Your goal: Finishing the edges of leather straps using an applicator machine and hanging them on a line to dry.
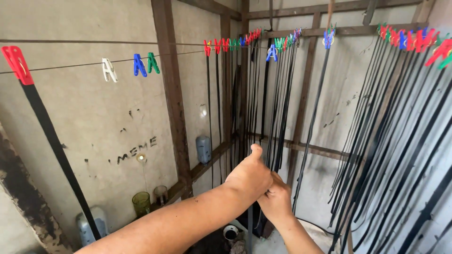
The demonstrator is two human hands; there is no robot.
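**Inspector:** Start with the layout. Why are the strips hung as they are?

**Assistant:** Long black strips (282, 108) hang straight down from thin lines strung across the room, each pinned at its top by a coloured clothes peg (271, 52). Judged from that, they hang free so that neither face lies against anything — full length, not folded. One more black strip (52, 141) hangs alone at the left from a red peg (16, 63), with three spare pegs (132, 66) beside it on the same line.

**Inspector:** And the hands?

**Assistant:** Both are raised together just in front of the middle bunch. The left hand (249, 176) is curled nearly closed, thumb sticking up, and lies over the right hand (277, 200), touching it. The right hand's fingers are folded in under the left.

**Inspector:** What do they hold?

**Assistant:** A dark strip end (250, 221) runs down from below the two hands, so I judge they grip it between them — but the contact itself is covered by the left hand, and which hand has it I cannot tell.

**Inspector:** Surroundings?

**Assistant:** Plain wall (94, 117) with timber framing (172, 94); a green glass (141, 203) and a clear one (160, 193) on the low ledge, well apart from the hands.
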